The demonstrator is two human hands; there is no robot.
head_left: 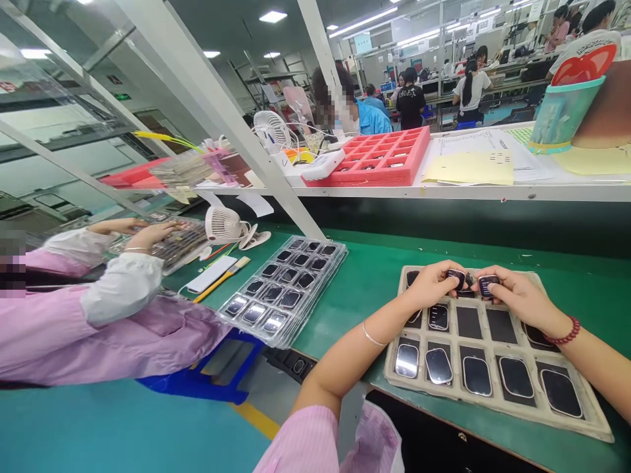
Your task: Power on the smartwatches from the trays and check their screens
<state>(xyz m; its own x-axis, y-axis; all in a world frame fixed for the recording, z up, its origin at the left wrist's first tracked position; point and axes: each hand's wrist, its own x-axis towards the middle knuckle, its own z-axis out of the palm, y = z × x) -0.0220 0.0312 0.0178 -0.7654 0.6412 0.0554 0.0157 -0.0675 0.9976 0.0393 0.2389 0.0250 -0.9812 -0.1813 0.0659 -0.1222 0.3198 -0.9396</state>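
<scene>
Both my hands are raised over the far row of a beige compartment tray (438, 391). Between the fingers and thumb of my left hand (434, 286) is a smartwatch body (456, 278) with its screen lit. My right hand (517, 295) grips a second smartwatch body (489, 286), also lit, with the thumb on its face. The two watches are close together but apart. In the tray's front row several dark-screened watches (477, 376) lie face up. One middle-row watch (438, 317) shows a lit display; two dark pockets (501, 326) beside it hold no watch.
To the left lies a stack of clear plastic trays (315, 289) with watch pieces. Farther left, a co-worker's hands (152, 233) work over another tray. A brush (221, 279) and small fan (224, 225) lie between. The shelf above carries a red compartment box (414, 157) and a teal cup (564, 121).
</scene>
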